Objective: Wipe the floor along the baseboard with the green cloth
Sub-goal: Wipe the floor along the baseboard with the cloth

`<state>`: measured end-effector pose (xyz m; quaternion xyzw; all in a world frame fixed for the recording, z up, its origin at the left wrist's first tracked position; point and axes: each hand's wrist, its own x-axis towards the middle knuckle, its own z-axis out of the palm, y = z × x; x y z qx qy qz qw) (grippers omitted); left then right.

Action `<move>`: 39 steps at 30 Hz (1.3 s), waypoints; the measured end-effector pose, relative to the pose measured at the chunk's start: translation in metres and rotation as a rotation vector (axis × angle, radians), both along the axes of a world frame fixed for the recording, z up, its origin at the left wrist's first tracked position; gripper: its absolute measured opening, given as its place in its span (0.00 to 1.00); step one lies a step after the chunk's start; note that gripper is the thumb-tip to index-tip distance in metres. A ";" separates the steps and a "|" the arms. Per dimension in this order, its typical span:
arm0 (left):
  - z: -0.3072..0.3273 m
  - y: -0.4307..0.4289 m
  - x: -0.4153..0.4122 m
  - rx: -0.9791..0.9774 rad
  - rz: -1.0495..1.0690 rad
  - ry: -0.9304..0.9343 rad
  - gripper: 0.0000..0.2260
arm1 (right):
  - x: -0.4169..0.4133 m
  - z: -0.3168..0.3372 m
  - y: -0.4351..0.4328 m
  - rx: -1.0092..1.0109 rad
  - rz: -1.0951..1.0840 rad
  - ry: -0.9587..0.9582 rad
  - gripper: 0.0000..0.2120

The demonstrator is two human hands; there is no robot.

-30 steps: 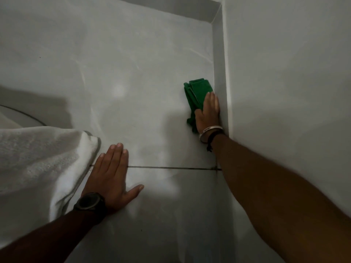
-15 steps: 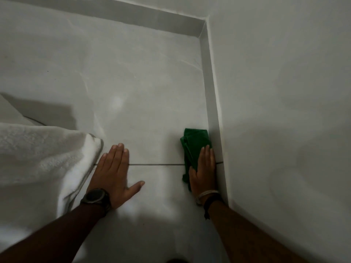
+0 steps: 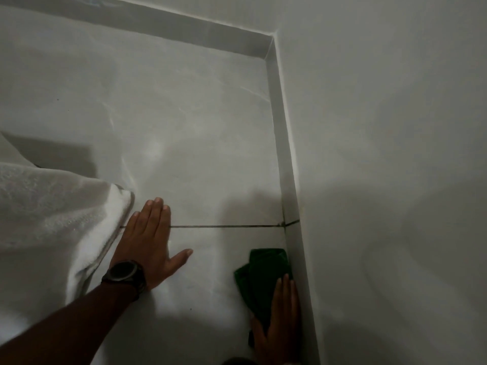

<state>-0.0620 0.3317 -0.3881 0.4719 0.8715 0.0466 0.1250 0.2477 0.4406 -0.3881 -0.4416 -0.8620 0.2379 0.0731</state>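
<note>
A crumpled green cloth (image 3: 259, 275) lies on the pale tiled floor (image 3: 184, 127), tight against the grey baseboard (image 3: 283, 143) on the right. My right hand (image 3: 280, 320) presses flat on the cloth's near part, fingers together and pointing away from me, beside the baseboard. My left hand (image 3: 151, 241) rests flat on the floor, fingers spread over a dark grout line (image 3: 224, 226), a black watch on its wrist. It holds nothing.
A white textured fabric (image 3: 52, 222) hangs over the floor at the left, touching my left hand. The right wall (image 3: 395, 154) rises from the baseboard. A second baseboard (image 3: 158, 18) runs along the far wall and meets it in the corner.
My right hand has dragged the green cloth toward me along the baseboard, from beyond the grout line to the near side of it. My left hand has stayed planted.
</note>
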 end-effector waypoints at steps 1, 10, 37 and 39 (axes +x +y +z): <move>-0.001 0.000 0.000 0.002 -0.003 -0.001 0.49 | -0.004 0.001 0.001 -0.002 -0.012 -0.001 0.41; -0.006 -0.001 -0.001 0.045 -0.020 0.010 0.49 | -0.127 -0.001 0.105 0.075 -0.032 0.080 0.37; -0.003 0.000 -0.002 0.072 -0.031 0.004 0.49 | -0.182 0.008 0.165 0.119 0.119 -0.091 0.36; -0.002 0.000 -0.002 0.060 -0.031 0.001 0.49 | -0.157 0.010 0.142 0.090 0.090 -0.071 0.38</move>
